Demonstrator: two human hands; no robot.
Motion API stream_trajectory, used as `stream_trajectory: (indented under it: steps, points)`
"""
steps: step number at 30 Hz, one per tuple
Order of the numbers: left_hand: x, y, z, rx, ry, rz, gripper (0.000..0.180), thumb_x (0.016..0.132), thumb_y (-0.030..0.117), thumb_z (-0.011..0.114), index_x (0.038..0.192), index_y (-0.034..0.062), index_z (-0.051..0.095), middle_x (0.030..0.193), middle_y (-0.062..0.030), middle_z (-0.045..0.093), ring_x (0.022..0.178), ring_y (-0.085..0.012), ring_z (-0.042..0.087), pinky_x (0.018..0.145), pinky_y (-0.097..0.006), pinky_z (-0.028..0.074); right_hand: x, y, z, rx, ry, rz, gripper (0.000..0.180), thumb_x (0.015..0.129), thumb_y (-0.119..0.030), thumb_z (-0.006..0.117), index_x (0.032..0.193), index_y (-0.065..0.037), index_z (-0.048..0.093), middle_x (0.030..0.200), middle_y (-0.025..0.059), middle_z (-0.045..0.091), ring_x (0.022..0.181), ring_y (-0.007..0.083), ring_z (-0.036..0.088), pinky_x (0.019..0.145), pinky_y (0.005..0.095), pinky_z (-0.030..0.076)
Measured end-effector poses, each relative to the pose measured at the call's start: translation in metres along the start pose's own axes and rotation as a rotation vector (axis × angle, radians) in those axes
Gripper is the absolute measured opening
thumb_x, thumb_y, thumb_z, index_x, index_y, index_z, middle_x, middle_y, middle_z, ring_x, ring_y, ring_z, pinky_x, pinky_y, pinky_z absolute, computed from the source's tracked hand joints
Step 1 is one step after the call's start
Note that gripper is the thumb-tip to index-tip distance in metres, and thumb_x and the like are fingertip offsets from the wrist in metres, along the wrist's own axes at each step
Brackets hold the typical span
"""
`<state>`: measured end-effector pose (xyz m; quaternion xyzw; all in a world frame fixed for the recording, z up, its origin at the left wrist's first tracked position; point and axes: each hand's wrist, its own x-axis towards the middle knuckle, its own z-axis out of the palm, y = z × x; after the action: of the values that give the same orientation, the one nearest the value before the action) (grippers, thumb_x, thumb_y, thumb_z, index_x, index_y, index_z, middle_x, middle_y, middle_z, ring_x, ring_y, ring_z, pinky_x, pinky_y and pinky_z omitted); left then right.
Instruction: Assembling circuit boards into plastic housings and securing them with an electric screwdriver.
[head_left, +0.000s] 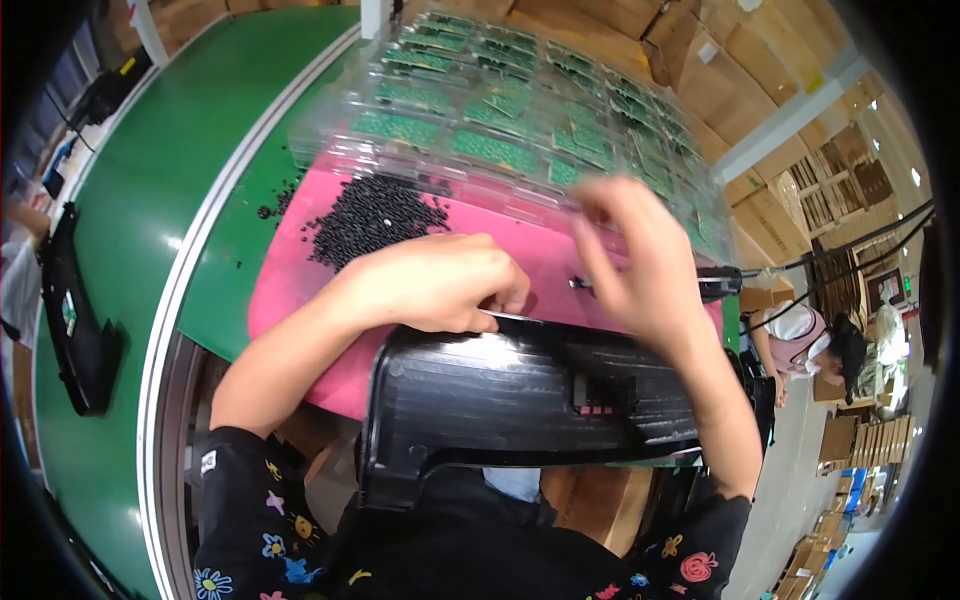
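A long black plastic housing [500, 390] lies across the front edge of the pink mat [290, 280], close to my body. My left hand [440, 285] is closed at the housing's far edge, its fingers curled down onto the rim. Above the mat's right part, my right hand [640, 260] is raised and blurred by motion. Its thumb and fingers look apart, with nothing visible between them. A black electric screwdriver [715, 283] lies just beyond my right wrist, partly hidden. Near my left hand, a heap of small black screws [375, 220] is spread on the mat.
Stacked clear plastic trays [480, 150] with several green circuit boards stand at the back. On the left, another black housing [80, 320] rests on a green conveyor belt [220, 100] beyond a metal rail. A person [800, 340] and cardboard boxes are at the right.
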<state>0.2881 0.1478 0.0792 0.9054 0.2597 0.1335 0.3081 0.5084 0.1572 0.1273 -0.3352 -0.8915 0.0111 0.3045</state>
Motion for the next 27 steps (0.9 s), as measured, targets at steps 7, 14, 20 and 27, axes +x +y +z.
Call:
stream_trajectory:
  steps: [7, 14, 20, 27]
  points:
    - [0.009, -0.009, 0.012, 0.209, 0.298, -0.020, 0.020, 0.081, 0.015, 0.070, 0.097, 0.0054, 0.067, 0.095, -0.0079, 0.066, 0.095, -0.0289, 0.065, 0.076, -0.041, 0.053, 0.124, 0.084, 0.118, -0.249, -0.088, 0.135, 0.041, 0.089, -0.026, 0.059, 0.126, -0.010, 0.057, 0.136, 0.0171, 0.048, 0.125, 0.0372, 0.045, 0.101, 0.0530, 0.041]
    - [0.009, -0.007, 0.012, 0.177, 0.243, -0.065, 0.021, 0.081, 0.015, 0.071, 0.098, 0.0050, 0.063, 0.097, -0.0083, 0.062, 0.100, -0.0299, 0.063, 0.077, -0.045, 0.052, 0.186, 0.053, 0.183, -0.212, -0.298, 0.123, 0.052, 0.098, -0.042, 0.042, 0.138, -0.010, 0.051, 0.153, 0.0156, 0.033, 0.141, 0.0364, 0.029, 0.114, 0.0545, 0.025]
    - [0.003, -0.008, 0.005, 0.199, 0.254, -0.021, 0.020, 0.081, 0.019, 0.071, 0.095, 0.0061, 0.065, 0.093, -0.0078, 0.062, 0.096, -0.0283, 0.064, 0.075, -0.042, 0.054, 0.175, 0.052, 0.183, -0.219, -0.069, 0.024, 0.059, 0.097, -0.040, 0.045, 0.134, 0.006, 0.048, 0.146, 0.0171, 0.041, 0.139, 0.0306, 0.033, 0.111, 0.0542, 0.026]
    - [-0.010, -0.004, -0.048, 0.534, 1.103, 0.088, 0.048, 0.068, 0.000, 0.077, 0.113, 0.0081, 0.063, 0.116, -0.0131, 0.056, 0.108, -0.0336, 0.056, 0.091, -0.040, 0.050, 0.089, 0.015, 0.038, -0.017, 0.062, -0.208, 0.033, 0.083, -0.004, 0.062, 0.115, 0.003, 0.060, 0.123, 0.0151, 0.060, 0.118, 0.0317, 0.053, 0.099, 0.0420, 0.041]
